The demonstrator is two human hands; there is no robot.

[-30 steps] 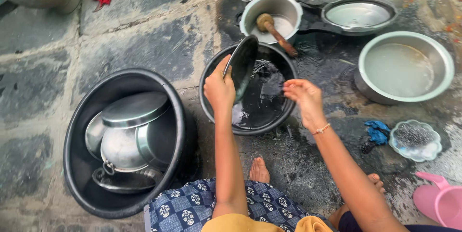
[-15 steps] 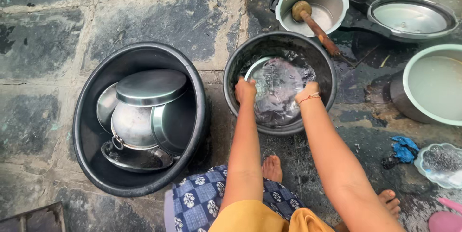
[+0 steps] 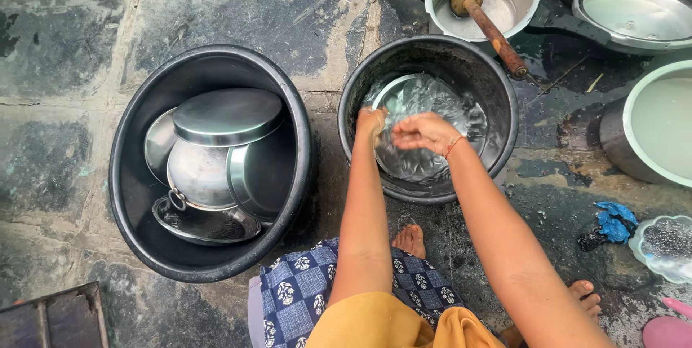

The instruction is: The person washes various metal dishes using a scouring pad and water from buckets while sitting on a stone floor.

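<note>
The steel plate (image 3: 422,128) lies flat under water in the black basin (image 3: 497,81). The left hand (image 3: 370,123) grips its nine-o'clock rim, I think, through ripples; the right hand (image 3: 425,131) rests loosely curled over its centre.

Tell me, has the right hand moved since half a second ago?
Yes. The right hand has shifted from the water tub's right side toward its middle, over the plate, closer to the left hand.
</note>
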